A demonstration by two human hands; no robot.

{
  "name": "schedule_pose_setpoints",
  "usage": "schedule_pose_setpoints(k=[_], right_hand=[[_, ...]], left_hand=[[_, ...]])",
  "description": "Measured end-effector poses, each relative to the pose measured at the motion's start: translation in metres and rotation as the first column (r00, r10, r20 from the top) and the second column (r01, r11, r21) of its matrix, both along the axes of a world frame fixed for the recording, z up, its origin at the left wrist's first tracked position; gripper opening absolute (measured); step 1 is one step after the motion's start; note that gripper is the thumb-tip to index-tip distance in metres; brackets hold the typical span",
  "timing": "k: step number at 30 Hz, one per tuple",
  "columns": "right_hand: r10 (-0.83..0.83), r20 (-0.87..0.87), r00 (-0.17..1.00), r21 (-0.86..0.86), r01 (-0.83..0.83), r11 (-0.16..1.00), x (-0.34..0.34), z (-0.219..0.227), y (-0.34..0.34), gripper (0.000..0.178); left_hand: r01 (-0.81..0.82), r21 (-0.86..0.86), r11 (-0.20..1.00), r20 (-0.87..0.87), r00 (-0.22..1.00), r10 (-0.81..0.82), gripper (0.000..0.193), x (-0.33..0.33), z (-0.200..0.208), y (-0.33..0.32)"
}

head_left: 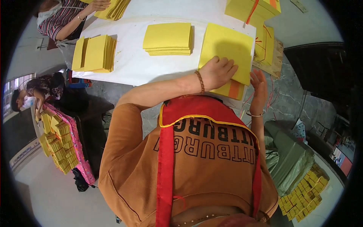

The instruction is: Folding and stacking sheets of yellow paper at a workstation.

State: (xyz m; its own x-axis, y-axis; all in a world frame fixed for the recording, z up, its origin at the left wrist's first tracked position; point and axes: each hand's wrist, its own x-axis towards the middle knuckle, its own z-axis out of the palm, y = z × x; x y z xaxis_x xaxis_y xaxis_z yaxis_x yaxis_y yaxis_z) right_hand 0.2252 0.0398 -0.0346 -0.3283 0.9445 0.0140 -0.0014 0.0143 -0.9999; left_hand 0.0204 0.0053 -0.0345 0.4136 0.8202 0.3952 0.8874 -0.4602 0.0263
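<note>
Under my left hand (219, 73) lies a large yellow paper sheet (230, 41) at the right end of the white table. The fingers of that hand are curled together on the sheet's near part; their tips are partly hidden. Beneath the sheet's near edge shows more yellow paper with an orange band (235, 90). My right hand (259, 87) is upright beside the sheet's right near corner, its fingers stretched and slightly apart. Whether it touches the paper's edge is hard to see. A bead bracelet circles my left wrist, a bangle my right.
A neat stack of yellow paper (168, 38) and a fanned stack (96, 53) lie farther left on the white table (128, 68). Yellow bundles with red ties (264, 45) stand off the right edge. Co-workers are at the far left and left, beside a pink-covered table (81, 162).
</note>
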Motion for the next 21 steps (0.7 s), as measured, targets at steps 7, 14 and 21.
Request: schedule_pose_setpoints(k=[7, 14, 21], right_hand=[[-0.121, 0.109, 0.987, 0.046, 0.117, 0.992, 0.002, -0.008, -0.002, 0.033], [-0.133, 0.196, 0.972, 0.189, 0.096, 0.977, 0.004, -0.024, -0.002, 0.025], [-0.145, 0.194, 0.97, 0.128, 0.121, 0.984, 0.003, -0.026, -0.005, 0.022]], left_hand=[[-0.241, 0.217, 0.946, 0.098, 0.969, 0.225, 0.054, -0.11, 0.043, -0.008], [-0.317, -0.058, 0.947, -0.059, 0.948, 0.314, 0.052, -0.171, -0.029, -0.018], [-0.326, -0.295, 0.898, -0.058, 0.944, 0.323, 0.058, -0.167, -0.05, -0.024]])
